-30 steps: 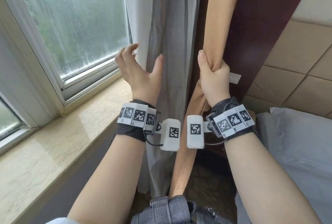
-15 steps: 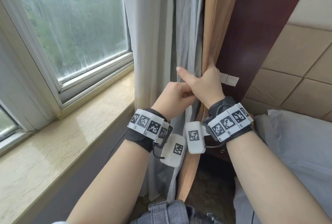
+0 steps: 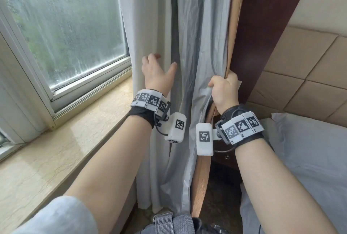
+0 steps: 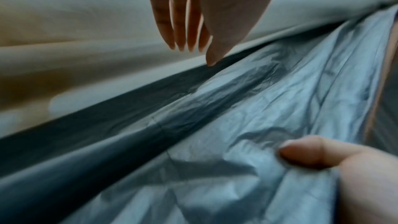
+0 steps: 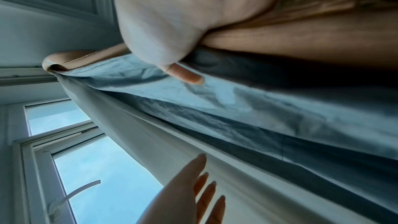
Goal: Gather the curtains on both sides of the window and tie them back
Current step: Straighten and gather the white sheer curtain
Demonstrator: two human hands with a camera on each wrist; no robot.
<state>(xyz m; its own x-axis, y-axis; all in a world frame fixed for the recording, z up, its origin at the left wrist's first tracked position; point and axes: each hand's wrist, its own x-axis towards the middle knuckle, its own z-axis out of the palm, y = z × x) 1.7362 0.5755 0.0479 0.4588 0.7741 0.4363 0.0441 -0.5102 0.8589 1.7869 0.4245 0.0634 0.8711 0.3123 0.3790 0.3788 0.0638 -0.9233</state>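
text: none legible | wrist bands: coded square markers only

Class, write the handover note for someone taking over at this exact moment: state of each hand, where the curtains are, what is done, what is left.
Left hand: open, fingers spread at the white sheer curtain beside the window, gripping nothing.
Right hand: grips the tan curtain and grey lining, bunched near the dark wood panel.
Done: tan and grey layers partly gathered.
Left: sweep the sheer in, tie back. No tieback visible; other side out of view.
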